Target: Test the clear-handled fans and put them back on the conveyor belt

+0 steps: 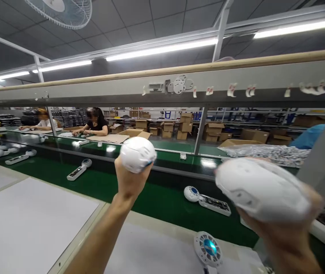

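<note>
My left hand (129,179) is raised over the near edge of the green belt, its fingers wrapped round a rounded white housing (137,154). On the right, my right hand (288,228) holds a larger white shell (261,188), blurred by motion; its fingers are mostly behind the shell. Between and below the hands, a white fan unit (208,248) with a shiny blue centre rests on the white work surface (153,247). An opened white device (208,199) with a round head and exposed circuitry lies on the green belt (162,201), between the two hands.
More opened devices (78,170) sit along the belt to the left. A metal post (322,171) rises at the right, beside a heap of plastic-wrapped parts (271,152). A long rail (108,91) crosses above the belt. Two people (95,123) work across the line, with cardboard boxes (185,125) behind.
</note>
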{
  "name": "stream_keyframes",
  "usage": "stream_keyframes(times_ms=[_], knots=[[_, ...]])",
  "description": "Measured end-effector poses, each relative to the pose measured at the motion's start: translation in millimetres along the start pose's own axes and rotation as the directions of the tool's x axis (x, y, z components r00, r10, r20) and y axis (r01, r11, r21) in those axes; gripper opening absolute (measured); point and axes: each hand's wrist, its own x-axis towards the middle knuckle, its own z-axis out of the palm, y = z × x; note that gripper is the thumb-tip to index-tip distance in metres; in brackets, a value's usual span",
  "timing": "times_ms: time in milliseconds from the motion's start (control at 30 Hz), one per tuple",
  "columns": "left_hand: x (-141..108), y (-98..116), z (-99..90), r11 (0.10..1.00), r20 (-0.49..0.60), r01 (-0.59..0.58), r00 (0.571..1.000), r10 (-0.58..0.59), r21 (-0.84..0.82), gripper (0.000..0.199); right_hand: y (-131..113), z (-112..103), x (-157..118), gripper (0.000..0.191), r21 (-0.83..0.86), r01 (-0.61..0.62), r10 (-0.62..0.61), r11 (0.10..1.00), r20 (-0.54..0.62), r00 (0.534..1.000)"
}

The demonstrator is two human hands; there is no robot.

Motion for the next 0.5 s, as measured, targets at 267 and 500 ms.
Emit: stream_keyframes(times_ms=[267,500], knots=[[-6.9,-17.8,11.3,0.996,0.265,-0.025,0.964,0.001,0.087,0.08,16.6,48.1,17.8,0.033,-0.174,-0.031,0.082,0.984,0.292,0.953],[-16.6,-55.7,22.2,0.877,0.549,-0.083,0.806,-0.22,0.472,0.049,63.7,59.8,13.8,0.055,-0.483,-0.242,0.432,0.841,0.33,0.839]])
